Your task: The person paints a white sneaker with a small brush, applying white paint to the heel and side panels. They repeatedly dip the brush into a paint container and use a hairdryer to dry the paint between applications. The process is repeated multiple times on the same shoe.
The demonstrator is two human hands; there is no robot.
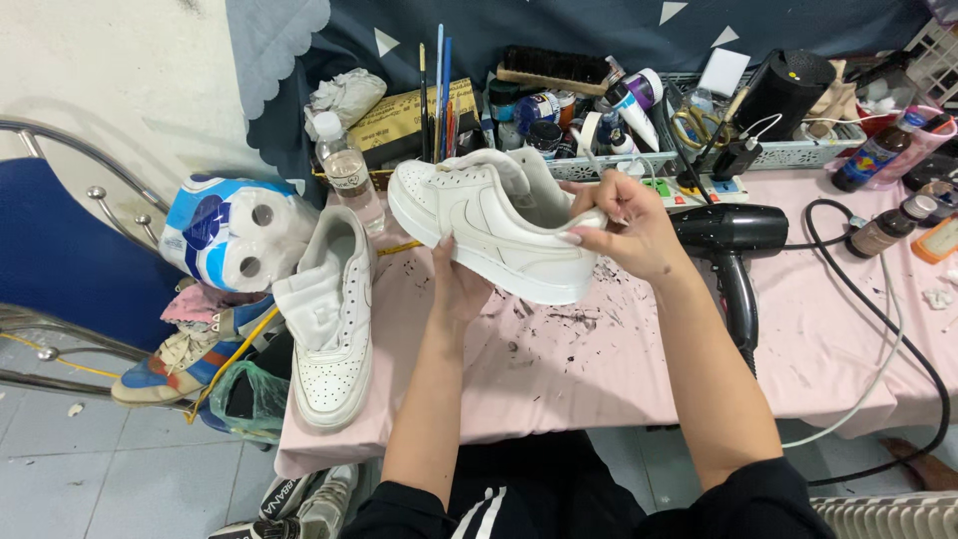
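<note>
A white low-top sneaker is held up over the pink-covered table, toe pointing left and away. My left hand supports it from below at the sole's middle. My right hand grips the heel collar, fingers pinched on its rim. The shoe has no laces and its tongue stands up. A second white sneaker lies on the table's left edge, toe toward me, tongue pulled open.
A black hair dryer lies right of my hands, its cord looping off the table. Brushes, bottles, tubes and a white basket crowd the back. A water bottle, paper roll pack and blue sneaker sit left. Dark specks dot the cloth.
</note>
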